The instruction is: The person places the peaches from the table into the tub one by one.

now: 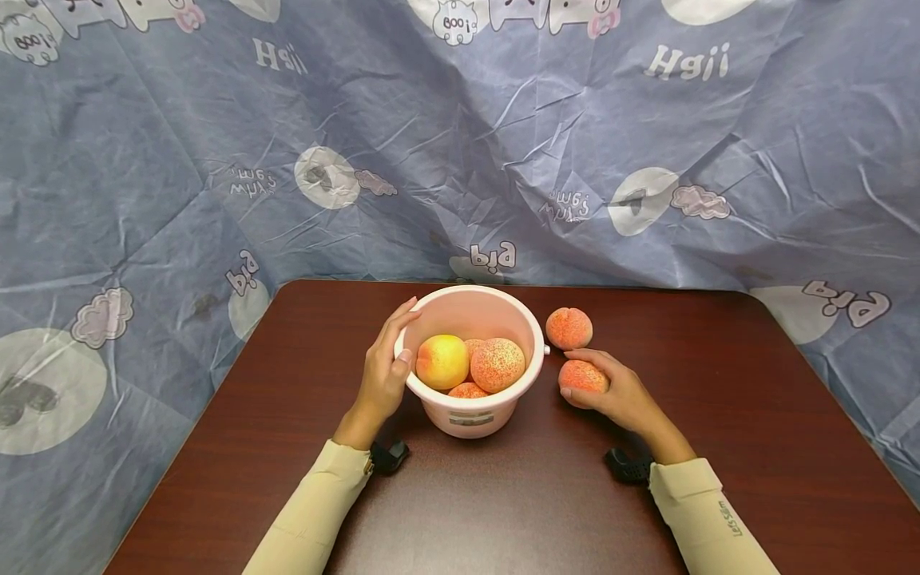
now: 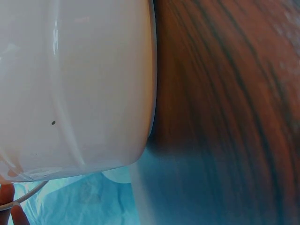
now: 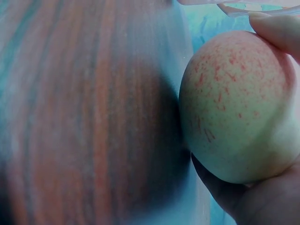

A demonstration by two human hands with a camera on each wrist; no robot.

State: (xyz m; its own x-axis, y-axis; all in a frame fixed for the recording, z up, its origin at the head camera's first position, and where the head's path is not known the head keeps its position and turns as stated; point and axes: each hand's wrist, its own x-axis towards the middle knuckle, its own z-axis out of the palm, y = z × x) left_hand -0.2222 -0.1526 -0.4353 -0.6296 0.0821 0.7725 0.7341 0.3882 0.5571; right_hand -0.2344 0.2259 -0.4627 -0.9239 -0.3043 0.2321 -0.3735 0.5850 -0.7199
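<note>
A pale pink bucket (image 1: 470, 415) stands on the table, its mouth tilted toward the head camera. Several peaches lie inside, among them a yellow-red peach (image 1: 442, 362) and a speckled peach (image 1: 497, 365). My left hand (image 1: 383, 375) holds the bucket's left rim, thumb at the edge and fingers along the outside. The bucket wall (image 2: 93, 93) fills much of the left wrist view. To the right of the bucket, my right hand (image 1: 624, 393) grips a reddish peach (image 3: 234, 108) between thumb and fingers, low at the tabletop. Another peach (image 1: 569, 328) sits just behind it.
The dark wooden table (image 1: 474, 511) extends to both sides and toward me. Behind its far edge hangs a wrinkled blue printed cloth (image 1: 446, 144). A small white knob (image 1: 546, 350) juts from the bucket's right rim.
</note>
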